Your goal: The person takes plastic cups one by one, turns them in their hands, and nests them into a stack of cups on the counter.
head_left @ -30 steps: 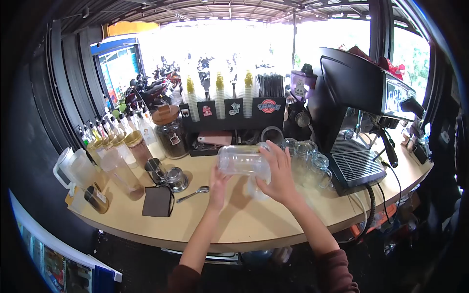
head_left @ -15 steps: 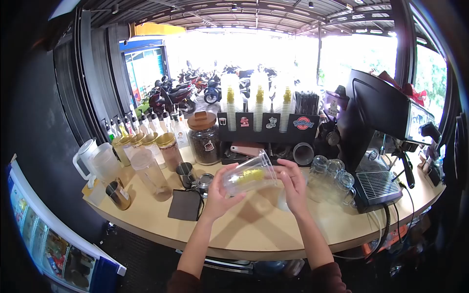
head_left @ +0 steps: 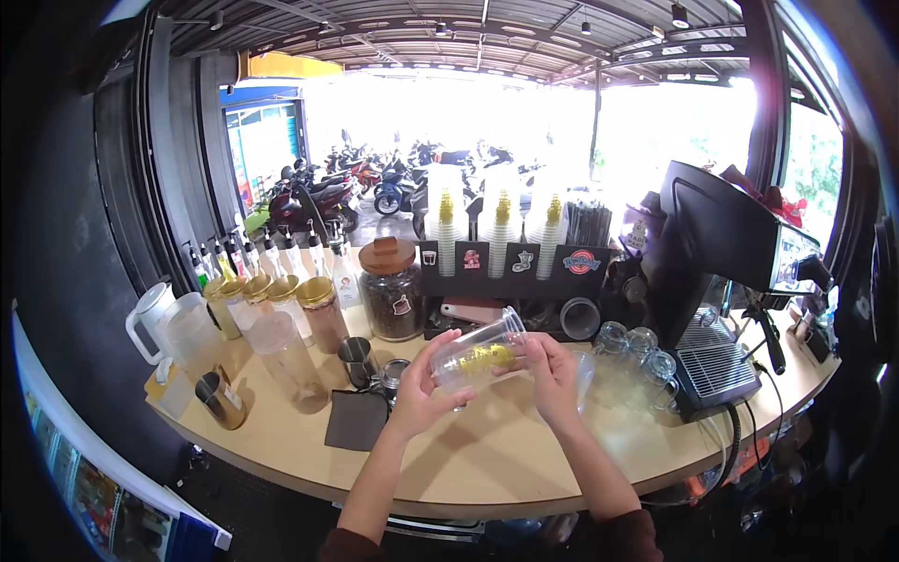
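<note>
A clear plastic cup (head_left: 476, 353) with yellow print is tilted above the wooden counter (head_left: 449, 476), its rim up and to the right. My left hand (head_left: 419, 386) is wrapped round its base end. The fingers of my right hand (head_left: 554, 377) grip it near the rim. Behind my right hand a clear cup or lid-like piece (head_left: 582, 379) rests on the counter, partly hidden. A dark cloth (head_left: 357, 419) lies left of my left hand, beside a metal cup (head_left: 357, 362) and a small metal filter (head_left: 393, 375).
An espresso machine (head_left: 716, 281) and glass mugs (head_left: 640, 351) stand at the right. Cup stacks rise from a black holder (head_left: 482, 267). A lidded jar (head_left: 392, 298), tall canisters (head_left: 290, 365), a pitcher (head_left: 150, 321) and pump bottles line the left.
The cup has gone from nearly level to tilted, with its yellow print turned into view. Both hands have shifted their hold on it, and the camera view has moved.
</note>
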`<state>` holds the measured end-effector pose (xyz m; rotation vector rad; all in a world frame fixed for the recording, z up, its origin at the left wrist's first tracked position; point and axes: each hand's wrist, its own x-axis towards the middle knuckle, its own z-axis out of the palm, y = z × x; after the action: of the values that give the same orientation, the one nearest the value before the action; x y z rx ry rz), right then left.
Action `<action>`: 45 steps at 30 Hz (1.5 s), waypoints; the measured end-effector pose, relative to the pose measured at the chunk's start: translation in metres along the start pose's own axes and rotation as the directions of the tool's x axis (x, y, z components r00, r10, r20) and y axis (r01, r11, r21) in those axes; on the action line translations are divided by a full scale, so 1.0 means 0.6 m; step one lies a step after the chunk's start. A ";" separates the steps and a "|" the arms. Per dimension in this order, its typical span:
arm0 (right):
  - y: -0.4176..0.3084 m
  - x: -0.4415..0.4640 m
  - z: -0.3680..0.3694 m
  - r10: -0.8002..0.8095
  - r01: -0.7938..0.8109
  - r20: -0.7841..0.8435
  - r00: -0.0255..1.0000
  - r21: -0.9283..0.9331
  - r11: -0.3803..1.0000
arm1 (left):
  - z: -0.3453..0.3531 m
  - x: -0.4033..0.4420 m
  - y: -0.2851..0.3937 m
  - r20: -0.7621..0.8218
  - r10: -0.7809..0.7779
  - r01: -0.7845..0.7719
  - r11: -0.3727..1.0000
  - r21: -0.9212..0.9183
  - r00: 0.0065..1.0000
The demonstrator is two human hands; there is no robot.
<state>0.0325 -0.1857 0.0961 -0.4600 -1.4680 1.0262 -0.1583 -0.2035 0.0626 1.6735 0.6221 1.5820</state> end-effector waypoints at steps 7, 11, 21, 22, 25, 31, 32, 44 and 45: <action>-0.008 0.000 0.018 0.002 0.002 -0.070 0.998 0.051 0.999 | -0.021 0.013 -0.007 0.046 0.027 -0.024 0.999 -0.049 0.999; -0.008 0.008 0.024 -0.012 0.010 -0.086 0.996 -0.021 1.000 | -0.023 0.020 -0.007 0.033 0.003 -0.001 0.999 -0.050 0.999; 0.084 0.010 0.031 0.078 -0.107 0.088 0.993 0.413 0.904 | -0.007 0.057 -0.044 -0.263 0.132 -0.208 0.935 -0.287 0.956; 0.085 0.008 0.034 0.067 -0.100 0.092 0.993 0.414 0.905 | -0.003 0.064 -0.046 -0.307 0.075 -0.199 0.897 -0.396 0.949; 0.086 0.014 0.027 0.154 -0.195 0.186 0.970 0.230 0.953 | -0.019 0.076 -0.054 -0.289 0.027 -0.129 0.932 -0.340 0.957; -0.018 0.113 0.023 -0.237 0.296 0.178 0.955 -0.531 0.794 | -0.058 0.140 -0.004 -0.110 0.171 -0.159 0.981 0.110 0.979; -0.024 0.128 0.037 -0.382 0.502 0.326 0.865 -0.559 0.660 | -0.062 0.152 -0.003 -0.110 0.176 -0.164 0.980 0.109 0.978; 0.024 0.467 0.065 -0.609 0.602 0.226 0.760 -0.597 0.530 | -0.168 0.287 -0.086 -0.030 0.170 -0.086 0.632 0.770 0.985; 0.029 0.498 0.065 -0.615 0.623 0.250 0.748 -0.584 0.521 | -0.174 0.292 -0.103 0.017 0.104 -0.073 0.556 0.828 0.994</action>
<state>-0.0677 0.0458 0.2623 -0.3424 -1.7908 -0.0922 -0.2309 -0.0117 0.1209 2.3778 1.5093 1.4573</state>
